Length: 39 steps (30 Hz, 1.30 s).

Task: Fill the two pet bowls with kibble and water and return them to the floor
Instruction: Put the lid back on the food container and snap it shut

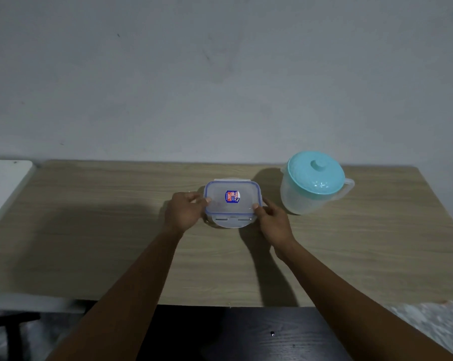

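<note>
A small clear plastic container (231,204) with a blue-rimmed snap lid and a red-and-blue sticker rests on the wooden table (89,230), near the middle. My left hand (185,211) grips its left side, thumb on the lid. My right hand (272,221) grips its right side, thumb on the lid's corner. The front lid flap sticks out flat toward me. To the right stands a translucent pitcher (307,194) with a turquoise lid. No pet bowl is in view.
A grey wall rises right behind the table. A white surface (3,183) adjoins the table's left end. A dark wooden surface (246,334) lies below the table's near edge, with pale speckled floor at the lower right.
</note>
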Tool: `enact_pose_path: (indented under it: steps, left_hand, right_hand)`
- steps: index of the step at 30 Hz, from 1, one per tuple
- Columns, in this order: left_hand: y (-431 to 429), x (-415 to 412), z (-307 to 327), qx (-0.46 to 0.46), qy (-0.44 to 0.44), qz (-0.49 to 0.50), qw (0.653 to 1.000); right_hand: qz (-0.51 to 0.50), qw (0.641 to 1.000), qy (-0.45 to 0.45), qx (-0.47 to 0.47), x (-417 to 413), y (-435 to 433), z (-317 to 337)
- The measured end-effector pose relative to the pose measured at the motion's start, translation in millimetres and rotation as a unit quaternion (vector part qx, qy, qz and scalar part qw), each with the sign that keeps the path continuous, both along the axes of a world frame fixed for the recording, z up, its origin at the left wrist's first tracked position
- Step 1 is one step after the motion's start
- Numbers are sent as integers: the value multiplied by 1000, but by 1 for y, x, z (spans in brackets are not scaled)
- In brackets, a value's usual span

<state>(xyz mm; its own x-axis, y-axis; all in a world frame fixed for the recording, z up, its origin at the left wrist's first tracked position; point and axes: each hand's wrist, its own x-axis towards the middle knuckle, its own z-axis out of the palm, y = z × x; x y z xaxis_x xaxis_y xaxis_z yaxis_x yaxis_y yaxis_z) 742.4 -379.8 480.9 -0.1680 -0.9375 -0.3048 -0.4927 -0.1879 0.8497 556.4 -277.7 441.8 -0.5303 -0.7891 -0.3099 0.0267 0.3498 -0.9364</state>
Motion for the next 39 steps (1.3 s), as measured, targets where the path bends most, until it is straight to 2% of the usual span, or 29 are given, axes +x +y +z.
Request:
enact_pose_path:
  steps: [2,4,6,8,10,12,15,27,33,37,39]
  left_hand:
    - [-9,5,7,-46,-37,-70,996]
    - [-18,5,13,-59,-77,-196,976]
    - [-24,0,18,-75,-147,-304,938]
    - [-26,-7,22,-80,-211,-340,913]
    - [-30,-12,22,-85,-265,-348,895]
    - [-35,-17,20,-100,-300,-350,882]
    - [-38,-20,19,-133,-309,-351,874]
    - [-33,-18,14,-162,-296,-333,880]
    - [-36,-19,11,-145,-297,-334,882]
    - [-33,-17,6,-140,-279,-320,895]
    - [-26,-11,1,-120,-238,-298,917]
  right_hand:
    - [52,996,73,-28,-8,-5,7]
    - [157,972,175,-25,-19,-14,17]
    - [284,917,279,41,-28,-28,28]
    - [367,859,346,86,-35,-42,36]
    - [399,840,352,109,-36,-52,38]
    - [392,854,324,107,-35,-56,34]
    - [370,871,313,79,-33,-55,26]
    - [348,883,311,43,-29,-53,15]
    - [352,883,306,46,-28,-54,16]
    - [350,890,290,45,-29,-52,17]
    - [340,901,267,47,-29,-45,15]
